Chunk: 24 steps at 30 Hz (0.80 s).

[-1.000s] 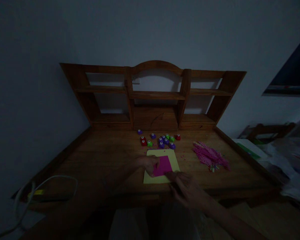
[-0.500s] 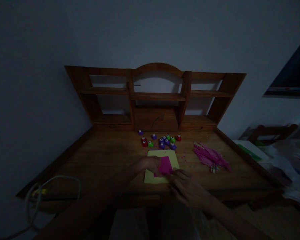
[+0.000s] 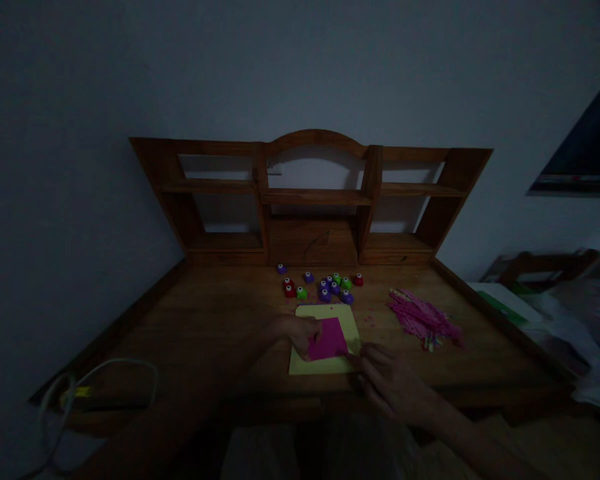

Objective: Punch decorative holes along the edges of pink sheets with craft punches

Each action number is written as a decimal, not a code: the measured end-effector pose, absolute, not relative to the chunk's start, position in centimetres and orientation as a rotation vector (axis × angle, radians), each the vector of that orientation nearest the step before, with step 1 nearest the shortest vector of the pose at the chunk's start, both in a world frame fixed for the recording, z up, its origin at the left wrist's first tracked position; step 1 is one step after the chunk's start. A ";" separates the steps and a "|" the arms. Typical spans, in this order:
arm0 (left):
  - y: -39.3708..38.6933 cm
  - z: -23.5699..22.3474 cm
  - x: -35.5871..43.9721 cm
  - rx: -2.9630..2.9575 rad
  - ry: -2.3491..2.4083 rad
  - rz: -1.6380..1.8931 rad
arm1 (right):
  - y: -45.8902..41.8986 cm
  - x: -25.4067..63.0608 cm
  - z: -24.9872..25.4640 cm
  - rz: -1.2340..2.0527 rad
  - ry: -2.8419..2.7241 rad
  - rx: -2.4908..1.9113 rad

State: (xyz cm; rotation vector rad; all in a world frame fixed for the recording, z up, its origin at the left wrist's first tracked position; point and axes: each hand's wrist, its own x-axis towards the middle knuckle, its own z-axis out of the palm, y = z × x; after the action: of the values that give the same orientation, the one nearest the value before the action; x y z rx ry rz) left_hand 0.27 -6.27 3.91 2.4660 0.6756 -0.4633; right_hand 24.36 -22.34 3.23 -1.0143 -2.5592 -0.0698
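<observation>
A magenta sheet of paper [image 3: 331, 339] lies on a larger pale yellow sheet [image 3: 349, 325] near the desk's front edge. My left hand [image 3: 303, 333] grips the magenta paper at its left side, thumb over the top and fingers along the edge. At the lower right corner of that paper, the index finger of my right hand [image 3: 387, 379] is stretched out, its tip touching or very close to the corner. The other right fingers are loosely bent and apart. Dim light hides fine detail of the fingertips.
Several small craft punches, among them a purple one [image 3: 347, 297], a green one [image 3: 301, 293] and a red one [image 3: 359, 280], stand behind the sheets. A pile of pink strips [image 3: 423, 319] lies right. A wooden shelf [image 3: 315, 197] spans the back; a white cable [image 3: 125, 361] hangs left.
My right hand has drawn slightly right and down, uncovering the magenta paper's lower right corner. My left hand has shifted a little at the left side. The view has tilted slightly.
</observation>
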 end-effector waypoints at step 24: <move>-4.7 2.4 -2.8 2.271 0.477 0.162 | -15.2 18.5 0.7 0.680 -2.162 -0.979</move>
State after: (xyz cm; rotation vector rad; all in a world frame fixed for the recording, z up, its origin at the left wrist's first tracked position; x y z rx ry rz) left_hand -2.83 -4.72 2.37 2.2711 0.4772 0.1623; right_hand 18.55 -15.22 0.70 -0.9794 -2.1624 0.6798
